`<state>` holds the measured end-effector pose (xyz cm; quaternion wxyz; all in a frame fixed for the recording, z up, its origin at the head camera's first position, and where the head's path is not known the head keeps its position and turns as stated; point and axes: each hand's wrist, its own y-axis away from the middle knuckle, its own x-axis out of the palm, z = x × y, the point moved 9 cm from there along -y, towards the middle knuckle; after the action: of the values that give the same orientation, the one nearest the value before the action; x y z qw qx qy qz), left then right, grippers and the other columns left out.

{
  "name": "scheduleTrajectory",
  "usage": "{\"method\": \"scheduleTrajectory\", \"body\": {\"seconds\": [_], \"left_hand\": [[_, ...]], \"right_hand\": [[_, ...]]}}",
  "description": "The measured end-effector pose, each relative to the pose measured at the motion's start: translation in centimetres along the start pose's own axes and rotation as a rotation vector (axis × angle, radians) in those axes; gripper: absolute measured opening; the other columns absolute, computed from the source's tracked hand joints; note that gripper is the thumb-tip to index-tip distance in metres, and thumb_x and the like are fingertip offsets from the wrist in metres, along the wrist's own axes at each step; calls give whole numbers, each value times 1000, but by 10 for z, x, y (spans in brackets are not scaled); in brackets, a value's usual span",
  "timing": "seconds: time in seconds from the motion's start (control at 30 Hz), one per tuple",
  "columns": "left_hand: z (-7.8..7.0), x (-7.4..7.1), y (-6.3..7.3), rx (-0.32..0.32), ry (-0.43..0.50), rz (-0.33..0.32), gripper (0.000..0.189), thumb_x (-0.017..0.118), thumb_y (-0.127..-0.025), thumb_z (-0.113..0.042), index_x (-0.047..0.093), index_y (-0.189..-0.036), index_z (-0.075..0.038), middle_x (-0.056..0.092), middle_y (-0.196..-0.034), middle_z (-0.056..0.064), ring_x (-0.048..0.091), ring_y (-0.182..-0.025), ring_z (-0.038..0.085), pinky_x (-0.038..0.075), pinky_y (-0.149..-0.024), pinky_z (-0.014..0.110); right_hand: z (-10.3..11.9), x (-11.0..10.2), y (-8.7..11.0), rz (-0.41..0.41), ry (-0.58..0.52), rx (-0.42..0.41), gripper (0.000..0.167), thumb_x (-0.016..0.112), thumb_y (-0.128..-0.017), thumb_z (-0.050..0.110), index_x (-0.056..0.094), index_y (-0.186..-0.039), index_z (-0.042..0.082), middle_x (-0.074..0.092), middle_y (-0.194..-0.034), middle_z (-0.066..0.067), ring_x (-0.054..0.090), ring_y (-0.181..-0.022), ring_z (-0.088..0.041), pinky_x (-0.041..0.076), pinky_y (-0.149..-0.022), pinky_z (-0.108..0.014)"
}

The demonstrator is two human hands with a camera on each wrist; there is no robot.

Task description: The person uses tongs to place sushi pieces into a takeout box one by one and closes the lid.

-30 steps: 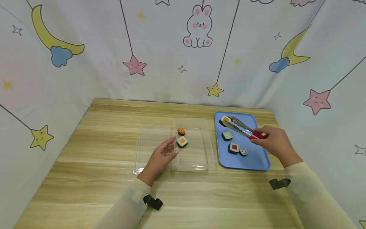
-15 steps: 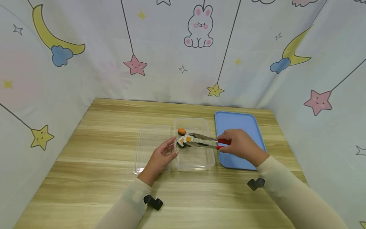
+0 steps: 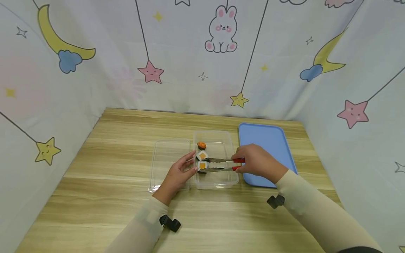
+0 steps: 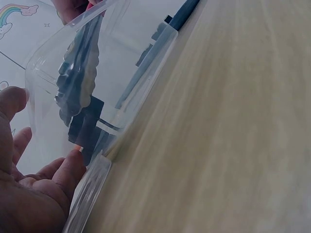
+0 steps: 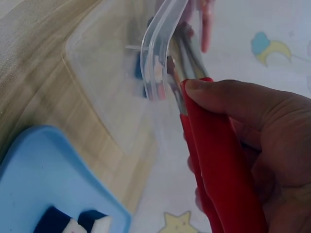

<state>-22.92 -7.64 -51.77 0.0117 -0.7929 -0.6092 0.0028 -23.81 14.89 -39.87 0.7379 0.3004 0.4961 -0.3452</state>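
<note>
My right hand [image 3: 261, 161] grips the red handles of metal tongs [image 3: 221, 160], reaching over the clear plastic container [image 3: 218, 178]. A square sushi roll [image 3: 203, 166] with an orange centre sits between the tong tips near the container's left wall. Just behind it lies a matching sushi roll [image 3: 202, 155], turned cornerwise, then a round orange-topped sushi piece [image 3: 201, 145]. With thumb and fingers extended, my left hand [image 3: 178, 175] touches the container's left side. The right wrist view shows the thumb on the tongs' red handle [image 5: 218, 155].
Left of the container lies its clear lid [image 3: 162, 165], flat on the wooden table [image 3: 126, 211]. A blue tray [image 3: 262, 131] stands to the right, partly behind my right hand. Dark-and-white sushi pieces [image 5: 53, 221] rest on that tray in the right wrist view.
My right hand has carried an orange-centred sushi roll in the tongs from the tray's back left into the container, then nearer to me, beside the other roll. My left hand stays in place.
</note>
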Motion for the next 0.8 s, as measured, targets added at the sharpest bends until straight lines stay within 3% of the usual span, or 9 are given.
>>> {"method": "scheduleTrajectory", "body": {"seconds": [0.23,0.37,0.53,0.8], "left_hand": [[1,0,1,-22,-2,5,65,71,-99,-8,45,-158,-13,42,-163,1,45,-145,30,49,-108,38],[0,0,2,-23,9,3,65,71,-98,-6,45,-158,-11,41,-163,5,45,-145,32,50,-107,33],[0,1,1,-25,20,-1,66,71,-98,-4,45,-158,-9,41,-163,9,45,-145,34,50,-105,29],[-1,1,0,-28,3,1,65,71,-98,-4,45,-158,-10,42,-162,7,45,-145,32,49,-108,34]], "right_hand": [[5,5,-1,16,43,-27,36,92,-80,19,81,-114,12,71,-95,1,61,-80,-11,53,-69,-29],[7,5,-2,19,57,-34,34,91,-79,18,82,-111,14,70,-93,2,58,-77,-9,52,-68,-29],[2,1,2,29,49,19,40,90,-80,21,80,-118,14,68,-97,4,61,-83,-14,53,-72,-33],[-39,-33,36,-119,-77,125,51,91,-81,24,74,-127,8,66,-97,6,58,-81,-15,52,-69,-34]]}}
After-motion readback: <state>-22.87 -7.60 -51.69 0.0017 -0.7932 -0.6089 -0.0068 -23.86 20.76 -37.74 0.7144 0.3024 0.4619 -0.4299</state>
